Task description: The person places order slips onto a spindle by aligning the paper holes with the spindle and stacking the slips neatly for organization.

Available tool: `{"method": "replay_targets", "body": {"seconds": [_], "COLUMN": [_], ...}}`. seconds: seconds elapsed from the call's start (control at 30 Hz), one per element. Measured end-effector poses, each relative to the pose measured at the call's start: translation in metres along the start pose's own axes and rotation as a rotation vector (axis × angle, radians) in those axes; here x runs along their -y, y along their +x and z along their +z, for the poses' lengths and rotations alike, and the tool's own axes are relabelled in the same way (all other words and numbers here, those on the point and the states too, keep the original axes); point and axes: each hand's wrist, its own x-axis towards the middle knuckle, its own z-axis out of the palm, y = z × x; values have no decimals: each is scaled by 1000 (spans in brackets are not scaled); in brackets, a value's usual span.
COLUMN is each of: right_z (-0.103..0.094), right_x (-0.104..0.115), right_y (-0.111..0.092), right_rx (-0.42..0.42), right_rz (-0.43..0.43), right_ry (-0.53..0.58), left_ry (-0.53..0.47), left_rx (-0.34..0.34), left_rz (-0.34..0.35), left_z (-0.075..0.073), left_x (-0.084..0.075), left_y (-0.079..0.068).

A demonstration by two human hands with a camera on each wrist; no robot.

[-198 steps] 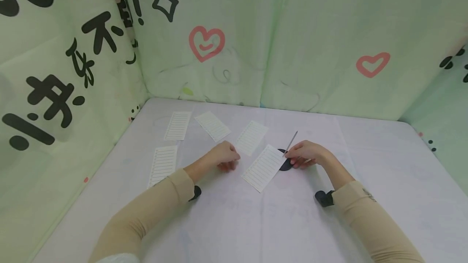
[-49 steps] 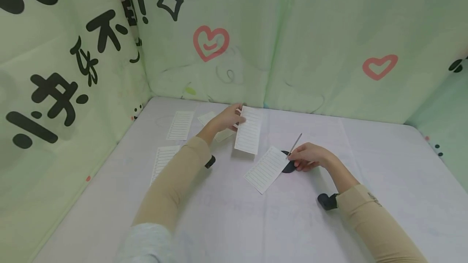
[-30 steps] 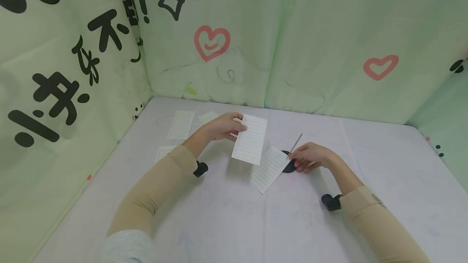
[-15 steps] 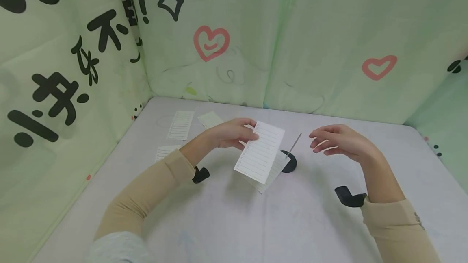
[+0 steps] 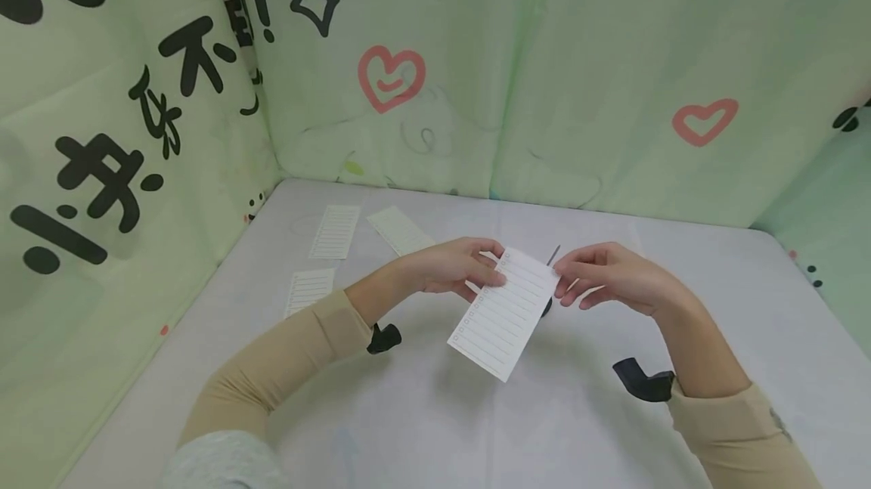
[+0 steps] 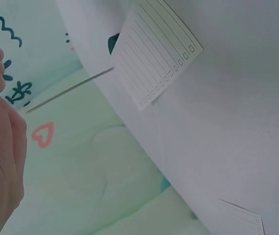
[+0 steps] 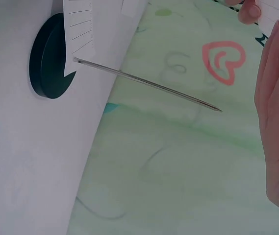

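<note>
In the head view my left hand [image 5: 452,266] pinches the left edge of a white checklist sheet [image 5: 506,315], held tilted above the table. My right hand [image 5: 615,277] has its thumb and fingertips at the sheet's upper right corner and appears to pinch it. Behind that corner, the tip of a metal receipt spike [image 5: 554,255] shows. The right wrist view shows the spike's rod rising from a round black base [image 7: 46,63]. Another lined sheet [image 7: 80,27] is pierced by the rod low down, over the base; in the head view the held sheet hides it.
Three more checklist sheets lie at the table's back left: one upright sheet [image 5: 336,232], one slanted sheet [image 5: 400,230] and one nearer sheet [image 5: 311,289] partly behind the left sleeve. A printed green curtain [image 5: 585,81] encloses the white table [image 5: 422,413].
My left hand picked up a sheet from the back and carried it rightward and nearer. My right hand left the spike's base, lifted, and came to the held sheet's corner.
</note>
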Motion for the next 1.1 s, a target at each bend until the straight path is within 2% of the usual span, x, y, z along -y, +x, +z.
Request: {"method": "replay_targets", "body": {"seconds": [0.17, 0.33, 0.57, 0.8, 1.1], "right_z": [4, 4, -10, -26, -36], "right_x": [-1, -2, -5, -12, -21], "right_y": [4, 9, 12, 17, 25], "right_rx": [-13, -71, -188, -233, -256], "right_rz": [-1, 18, 53, 102, 142], "right_ry": [-6, -20, -19, -7, 44], "left_ry": [11, 24, 36, 32, 42], "left_rx": [-16, -44, -36, -31, -113], "left_rz": [-7, -19, -42, -44, -56], "left_z": [0, -3, -10, -16, -16], "left_x": [2, 4, 12, 19, 27], "left_y": [-1, -1, -2, -4, 1]}}
